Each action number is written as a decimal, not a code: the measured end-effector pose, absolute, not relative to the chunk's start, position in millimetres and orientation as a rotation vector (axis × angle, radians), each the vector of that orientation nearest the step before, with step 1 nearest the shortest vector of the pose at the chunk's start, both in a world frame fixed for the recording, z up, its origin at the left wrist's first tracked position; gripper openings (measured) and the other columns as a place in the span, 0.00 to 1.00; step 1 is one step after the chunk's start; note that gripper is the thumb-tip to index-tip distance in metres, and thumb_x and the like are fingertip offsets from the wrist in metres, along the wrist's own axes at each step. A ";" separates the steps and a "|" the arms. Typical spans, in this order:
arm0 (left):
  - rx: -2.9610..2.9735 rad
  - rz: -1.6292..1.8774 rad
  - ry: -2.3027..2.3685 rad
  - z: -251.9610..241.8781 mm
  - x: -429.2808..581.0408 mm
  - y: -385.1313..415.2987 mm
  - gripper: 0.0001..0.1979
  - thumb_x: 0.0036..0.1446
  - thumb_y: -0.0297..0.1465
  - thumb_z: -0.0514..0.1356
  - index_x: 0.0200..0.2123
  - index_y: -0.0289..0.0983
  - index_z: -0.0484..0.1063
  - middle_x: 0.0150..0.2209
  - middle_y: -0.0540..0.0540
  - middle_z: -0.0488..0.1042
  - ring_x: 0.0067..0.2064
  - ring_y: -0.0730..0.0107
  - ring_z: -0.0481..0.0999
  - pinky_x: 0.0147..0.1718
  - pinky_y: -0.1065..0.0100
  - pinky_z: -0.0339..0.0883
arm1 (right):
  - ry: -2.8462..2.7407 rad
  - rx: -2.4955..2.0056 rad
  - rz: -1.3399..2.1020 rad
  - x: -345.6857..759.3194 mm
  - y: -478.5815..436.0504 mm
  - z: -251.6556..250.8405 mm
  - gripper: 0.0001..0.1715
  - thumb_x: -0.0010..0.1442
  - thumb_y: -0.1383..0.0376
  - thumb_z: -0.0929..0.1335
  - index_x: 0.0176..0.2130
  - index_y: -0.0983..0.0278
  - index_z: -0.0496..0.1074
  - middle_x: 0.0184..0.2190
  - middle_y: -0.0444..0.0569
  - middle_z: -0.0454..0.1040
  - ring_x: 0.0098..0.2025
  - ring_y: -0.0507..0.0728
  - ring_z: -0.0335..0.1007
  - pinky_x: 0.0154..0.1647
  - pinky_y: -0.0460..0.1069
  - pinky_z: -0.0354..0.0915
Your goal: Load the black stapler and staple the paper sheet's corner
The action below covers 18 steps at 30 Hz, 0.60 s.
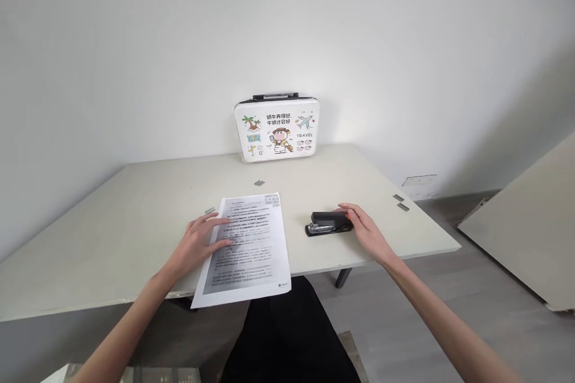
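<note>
Here left hand (204,239) splayed on paper (251,257); right hand (366,228) touches stapler (327,222), grip unclear.

One stapler (326,222), one document (247,249), one case (276,130), four staple strips (259,182).

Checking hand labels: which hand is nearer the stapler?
Right. The right hand touches the rear end of the stapler; the left hand lies flat on the printed sheet, apart from it.

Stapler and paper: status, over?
Left hand open, flat on paper. Right hand on rear end of stapler, grip unclear. Stapler lies right of paper, apart. Nothing between them; staple strips scattered on table.
</note>
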<state>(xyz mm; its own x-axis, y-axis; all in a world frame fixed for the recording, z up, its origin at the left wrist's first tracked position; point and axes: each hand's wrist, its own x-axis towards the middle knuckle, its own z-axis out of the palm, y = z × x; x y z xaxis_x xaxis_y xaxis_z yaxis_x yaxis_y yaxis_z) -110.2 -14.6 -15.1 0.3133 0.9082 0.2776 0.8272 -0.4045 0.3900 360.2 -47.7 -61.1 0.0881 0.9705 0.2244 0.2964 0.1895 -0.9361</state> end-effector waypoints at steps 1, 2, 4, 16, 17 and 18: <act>2.418 0.713 1.582 -12.4 -107.1 -15.7 0.27 0.59 0.57 0.63 0.56 0.51 0.78 0.63 0.43 0.73 0.68 0.40 0.63 0.64 0.43 0.61 | -1.409 -1.305 0.822 360.1 -47.3 -60.8 0.28 0.72 0.43 0.58 0.56 0.57 0.71 0.56 0.53 0.79 0.61 0.62 0.72 0.68 0.62 0.61; 2.442 0.742 1.548 -9.4 -101.9 -17.2 0.25 0.60 0.55 0.62 0.55 0.51 0.78 0.61 0.43 0.75 0.67 0.42 0.65 0.64 0.44 0.60 | -1.402 -1.304 0.828 359.7 -47.0 -60.1 0.27 0.72 0.43 0.58 0.55 0.57 0.71 0.56 0.53 0.79 0.61 0.62 0.72 0.68 0.62 0.62; 2.484 0.783 1.468 -3.4 -85.3 -21.2 0.21 0.64 0.52 0.61 0.52 0.48 0.78 0.56 0.43 0.78 0.65 0.45 0.68 0.65 0.46 0.60 | -1.392 -1.300 0.832 359.0 -46.6 -58.4 0.27 0.72 0.44 0.58 0.55 0.57 0.71 0.55 0.53 0.80 0.61 0.62 0.73 0.68 0.62 0.62; 2.593 0.666 1.127 -11.5 97.8 -3.7 0.14 0.64 0.43 0.67 0.46 0.42 0.78 0.49 0.43 0.81 0.55 0.50 0.76 0.55 0.51 0.67 | -1.448 -1.354 0.763 354.7 -46.1 -59.6 0.29 0.73 0.43 0.58 0.55 0.58 0.72 0.56 0.54 0.78 0.60 0.62 0.73 0.65 0.60 0.63; 2.618 0.650 1.120 -13.3 105.8 0.3 0.12 0.64 0.43 0.67 0.42 0.41 0.78 0.48 0.43 0.81 0.53 0.50 0.76 0.53 0.51 0.67 | -1.466 -1.374 0.752 353.7 -46.9 -58.8 0.29 0.73 0.43 0.58 0.55 0.58 0.72 0.57 0.54 0.78 0.60 0.63 0.72 0.64 0.59 0.64; 2.641 0.635 1.115 -14.6 110.8 3.4 0.12 0.64 0.43 0.67 0.39 0.40 0.78 0.46 0.43 0.82 0.52 0.51 0.77 0.51 0.52 0.68 | -1.485 -1.391 0.744 352.9 -47.6 -57.9 0.29 0.72 0.43 0.59 0.56 0.58 0.72 0.57 0.53 0.78 0.60 0.63 0.72 0.63 0.59 0.65</act>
